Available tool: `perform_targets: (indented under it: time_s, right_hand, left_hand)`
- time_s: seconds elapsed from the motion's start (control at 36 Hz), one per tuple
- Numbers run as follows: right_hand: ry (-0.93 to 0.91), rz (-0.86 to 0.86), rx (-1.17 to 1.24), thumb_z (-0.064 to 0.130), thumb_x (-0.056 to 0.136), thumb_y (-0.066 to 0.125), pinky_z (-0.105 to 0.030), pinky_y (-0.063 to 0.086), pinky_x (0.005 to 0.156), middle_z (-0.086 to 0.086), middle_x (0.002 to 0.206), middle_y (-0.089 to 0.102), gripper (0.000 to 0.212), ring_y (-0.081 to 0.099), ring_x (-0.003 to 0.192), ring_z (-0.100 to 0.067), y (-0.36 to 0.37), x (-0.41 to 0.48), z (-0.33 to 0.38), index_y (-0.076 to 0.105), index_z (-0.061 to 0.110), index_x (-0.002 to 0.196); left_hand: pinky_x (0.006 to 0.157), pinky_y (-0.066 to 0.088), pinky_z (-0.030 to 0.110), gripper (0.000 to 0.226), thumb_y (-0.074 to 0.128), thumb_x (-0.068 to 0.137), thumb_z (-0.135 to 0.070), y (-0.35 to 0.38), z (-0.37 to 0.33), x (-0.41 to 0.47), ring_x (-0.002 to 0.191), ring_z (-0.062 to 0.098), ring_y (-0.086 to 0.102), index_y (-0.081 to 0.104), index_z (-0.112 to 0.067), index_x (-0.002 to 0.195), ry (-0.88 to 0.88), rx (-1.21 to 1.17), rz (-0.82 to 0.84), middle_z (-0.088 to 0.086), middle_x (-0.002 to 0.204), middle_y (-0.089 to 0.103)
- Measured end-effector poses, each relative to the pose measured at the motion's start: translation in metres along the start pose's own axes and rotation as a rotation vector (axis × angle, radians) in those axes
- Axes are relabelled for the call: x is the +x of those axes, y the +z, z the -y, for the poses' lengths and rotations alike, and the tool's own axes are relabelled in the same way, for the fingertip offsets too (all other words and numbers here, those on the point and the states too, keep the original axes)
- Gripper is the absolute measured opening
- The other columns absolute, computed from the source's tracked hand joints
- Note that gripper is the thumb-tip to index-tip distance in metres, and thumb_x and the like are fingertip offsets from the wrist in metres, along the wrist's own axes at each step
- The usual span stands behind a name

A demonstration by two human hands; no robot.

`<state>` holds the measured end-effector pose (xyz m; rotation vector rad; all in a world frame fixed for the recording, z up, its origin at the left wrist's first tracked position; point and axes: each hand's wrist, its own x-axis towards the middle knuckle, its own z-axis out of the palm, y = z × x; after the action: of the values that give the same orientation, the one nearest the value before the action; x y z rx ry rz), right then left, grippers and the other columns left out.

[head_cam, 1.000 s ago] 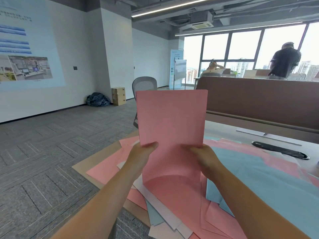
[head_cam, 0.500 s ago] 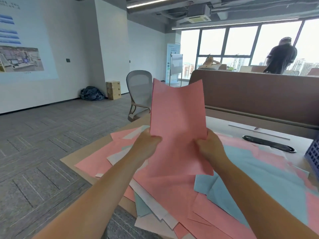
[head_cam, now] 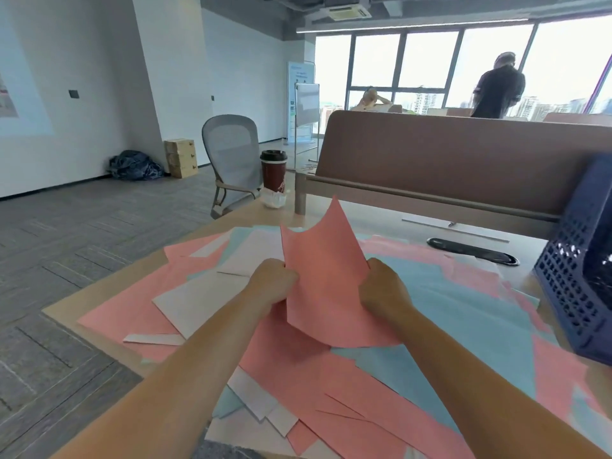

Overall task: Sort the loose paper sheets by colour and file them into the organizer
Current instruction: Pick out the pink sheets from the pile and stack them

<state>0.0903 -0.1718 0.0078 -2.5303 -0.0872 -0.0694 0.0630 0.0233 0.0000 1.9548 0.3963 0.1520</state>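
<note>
Two grips: left hand (head_cam: 271, 281) and right hand (head_cam: 384, 289) pinch pink sheets (head_cam: 324, 276) at their side edges, upright, midway between the desk (head_cam: 374, 217) side edges | probably light, floppy, top sags | better support both edges

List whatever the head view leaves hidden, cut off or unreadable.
All in the head view:
Blue organizer: cut by the right frame edge; compartments unseen.
Fingertips of left hand and right hand: behind the held pink paper.
Paper pile: overlapping top sheets cover lower ones, count unknown.
Banner text: too small, blurred.
</note>
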Motion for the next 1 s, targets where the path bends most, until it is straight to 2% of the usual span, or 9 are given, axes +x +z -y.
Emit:
perform_targets:
  time_s: [0.11, 0.22, 0.33, 0.44, 0.5, 0.58, 0.69, 0.83, 1.0]
  right_hand:
    - [0.003, 0.004, -0.012, 0.007, 0.087, 0.040, -0.035, 0.044, 0.075, -0.007, 0.102, 0.061, 0.022, 0.057, 0.091, -0.031, 0.002, 0.001, 0.000, 0.053, 0.014, 0.103]
    - [-0.001, 0.011, -0.017, 0.007, 0.087, 0.039, -0.035, 0.045, 0.075, -0.007, 0.102, 0.061, 0.023, 0.058, 0.091, -0.030, 0.004, 0.002, -0.001, 0.054, 0.014, 0.103]
    - [-0.002, 0.007, -0.032, 0.007, 0.086, 0.039, -0.036, 0.047, 0.075, -0.006, 0.101, 0.061, 0.025, 0.058, 0.090, -0.030, 0.005, 0.004, -0.003, 0.055, 0.014, 0.105]
    - [-0.002, -0.004, -0.015, 0.005, 0.087, 0.039, -0.034, 0.043, 0.072, -0.006, 0.099, 0.060, 0.021, 0.056, 0.087, -0.029, 0.003, 0.003, -0.003, 0.053, 0.013, 0.100]
    - [-0.007, -0.022, 0.002, 0.004, 0.087, 0.039, -0.033, 0.041, 0.070, -0.005, 0.097, 0.060, 0.020, 0.055, 0.085, -0.028, 0.001, 0.002, -0.003, 0.053, 0.014, 0.099]
    - [-0.020, -0.046, 0.036, 0.004, 0.088, 0.039, -0.034, 0.040, 0.071, -0.006, 0.099, 0.059, 0.019, 0.054, 0.086, -0.029, -0.005, 0.001, -0.003, 0.051, 0.013, 0.099]
    - [-0.031, -0.062, 0.080, 0.002, 0.086, 0.040, -0.033, 0.038, 0.070, -0.006, 0.094, 0.057, 0.015, 0.051, 0.084, -0.030, -0.012, -0.003, 0.000, 0.047, 0.015, 0.089]
    - [-0.055, -0.033, 0.123, 0.001, 0.085, 0.043, -0.030, 0.032, 0.057, 0.001, 0.080, 0.050, 0.021, 0.049, 0.078, -0.026, -0.016, -0.015, 0.009, 0.041, 0.020, 0.077]
    - [-0.102, 0.008, 0.098, 0.005, 0.089, 0.046, -0.031, 0.037, 0.070, 0.000, 0.084, 0.051, 0.010, 0.051, 0.081, -0.025, -0.016, -0.037, 0.021, 0.051, 0.012, 0.093]
  left_hand:
    - [0.057, 0.036, 0.028, 0.007, 0.057, 0.066, -0.009, 0.002, -0.004, -0.004, 0.060, 0.025, 0.049, 0.054, -0.005, 0.061, -0.013, 0.002, -0.031, 0.010, 0.062, 0.052]
    - [0.056, 0.034, 0.031, 0.006, 0.051, 0.052, -0.014, 0.003, -0.003, -0.003, 0.060, 0.026, 0.048, 0.048, -0.009, 0.055, -0.024, -0.034, -0.057, 0.013, 0.061, 0.049]
    - [0.057, 0.036, 0.032, 0.028, 0.049, 0.052, -0.014, 0.005, 0.001, 0.003, 0.063, 0.025, 0.051, 0.062, 0.001, 0.071, -0.014, -0.038, -0.040, 0.015, 0.069, 0.054]
    - [0.060, 0.034, 0.032, 0.021, 0.045, 0.048, -0.011, 0.006, -0.001, 0.002, 0.063, 0.022, 0.046, 0.058, -0.005, 0.063, 0.001, -0.040, -0.058, 0.012, 0.065, 0.051]
    - [0.059, 0.034, 0.030, 0.025, 0.044, 0.047, -0.011, 0.006, -0.005, -0.002, 0.061, 0.022, 0.047, 0.062, 0.001, 0.060, 0.025, -0.053, -0.089, 0.013, 0.063, 0.054]
    - [0.060, 0.038, 0.030, 0.037, 0.048, 0.056, -0.007, 0.003, -0.008, -0.004, 0.064, 0.023, 0.054, 0.069, 0.013, 0.080, 0.059, -0.082, -0.104, 0.015, 0.071, 0.061]
    - [0.060, 0.039, 0.031, 0.042, 0.047, 0.053, -0.009, -0.005, -0.009, -0.007, 0.064, 0.024, 0.054, 0.070, 0.011, 0.081, 0.089, -0.062, -0.125, 0.015, 0.070, 0.059]
    - [0.061, 0.045, 0.033, 0.028, 0.052, 0.065, -0.002, -0.023, -0.015, -0.024, 0.073, 0.038, 0.067, 0.072, 0.008, 0.083, 0.067, -0.029, -0.141, 0.023, 0.079, 0.069]
    - [0.072, 0.052, 0.036, 0.024, 0.053, 0.077, 0.004, -0.043, -0.006, -0.049, 0.085, 0.037, 0.068, 0.073, 0.005, 0.091, 0.050, 0.015, -0.216, 0.022, 0.089, 0.071]
